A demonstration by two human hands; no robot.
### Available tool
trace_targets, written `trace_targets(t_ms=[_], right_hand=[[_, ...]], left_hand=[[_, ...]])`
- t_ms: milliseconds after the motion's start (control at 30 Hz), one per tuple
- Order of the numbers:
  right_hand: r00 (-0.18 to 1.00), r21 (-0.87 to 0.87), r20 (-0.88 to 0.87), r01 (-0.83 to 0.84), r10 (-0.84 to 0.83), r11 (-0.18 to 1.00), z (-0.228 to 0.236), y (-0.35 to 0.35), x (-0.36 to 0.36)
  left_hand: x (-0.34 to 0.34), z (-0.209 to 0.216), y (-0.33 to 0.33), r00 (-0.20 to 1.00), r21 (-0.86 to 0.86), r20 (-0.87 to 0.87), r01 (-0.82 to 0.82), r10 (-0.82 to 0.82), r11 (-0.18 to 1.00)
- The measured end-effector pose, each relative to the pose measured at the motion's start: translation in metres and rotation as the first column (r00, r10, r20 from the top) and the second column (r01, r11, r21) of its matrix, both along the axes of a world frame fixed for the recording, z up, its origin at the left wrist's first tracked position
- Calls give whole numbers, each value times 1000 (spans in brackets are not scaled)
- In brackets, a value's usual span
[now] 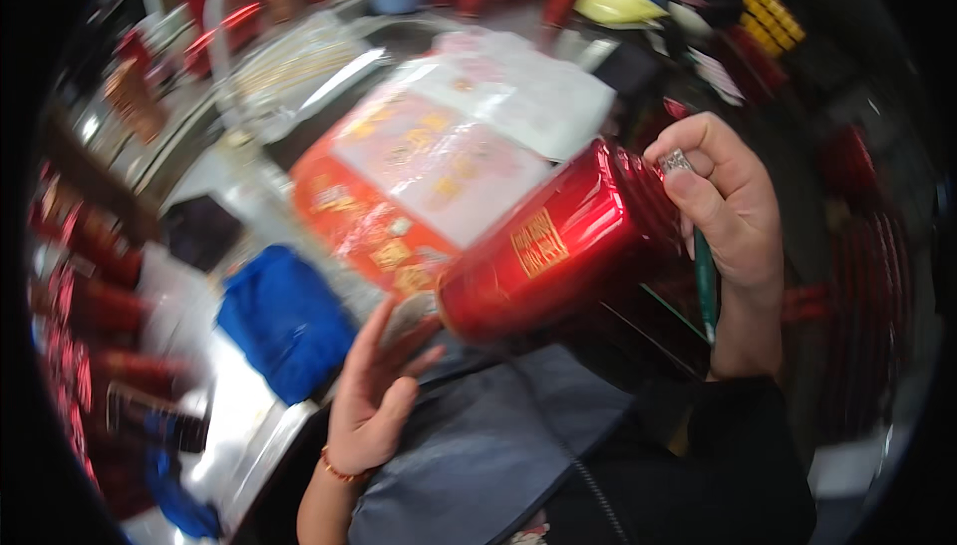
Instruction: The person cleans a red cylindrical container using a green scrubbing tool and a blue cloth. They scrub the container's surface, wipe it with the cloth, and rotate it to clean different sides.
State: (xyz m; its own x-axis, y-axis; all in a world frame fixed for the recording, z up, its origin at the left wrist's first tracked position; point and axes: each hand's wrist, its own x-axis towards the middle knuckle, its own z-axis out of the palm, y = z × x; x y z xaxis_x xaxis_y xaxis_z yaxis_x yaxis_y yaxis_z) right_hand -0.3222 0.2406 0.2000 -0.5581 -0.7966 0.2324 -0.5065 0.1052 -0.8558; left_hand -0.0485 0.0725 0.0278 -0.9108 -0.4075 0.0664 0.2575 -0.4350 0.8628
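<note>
A shiny red metallic cylindrical canister (588, 231) with a gold square print lies tilted at the centre of the frame, its ridged end toward the upper right. The right hand (733, 206), right of centre, is at that ridged end, thumb and fingers pinched on a small silvery patterned piece (676, 162); a slim green stick (706, 286) hangs below it. The left hand (371, 400), lower left of centre, has its fingers spread beside the canister's lower end; whether they touch it, I cannot tell. The hands are well apart. A crumpled bright-blue cloth (284, 321) lies at left centre, and a glossy orange-and-white printed plastic sheet (429, 166) spreads behind the canister.
</note>
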Motion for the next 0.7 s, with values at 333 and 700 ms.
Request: trace_targets(t_ms=[333,700], right_hand=[[519,157,-706,778,-481,608,0,161,-45],[551,368,-656,830,-515,419,-154,217,-124]], left_hand=[[-17,30,2,996,-374,-6,83,-92,924],[4,27,0,999,-403,51,12,9,915]])
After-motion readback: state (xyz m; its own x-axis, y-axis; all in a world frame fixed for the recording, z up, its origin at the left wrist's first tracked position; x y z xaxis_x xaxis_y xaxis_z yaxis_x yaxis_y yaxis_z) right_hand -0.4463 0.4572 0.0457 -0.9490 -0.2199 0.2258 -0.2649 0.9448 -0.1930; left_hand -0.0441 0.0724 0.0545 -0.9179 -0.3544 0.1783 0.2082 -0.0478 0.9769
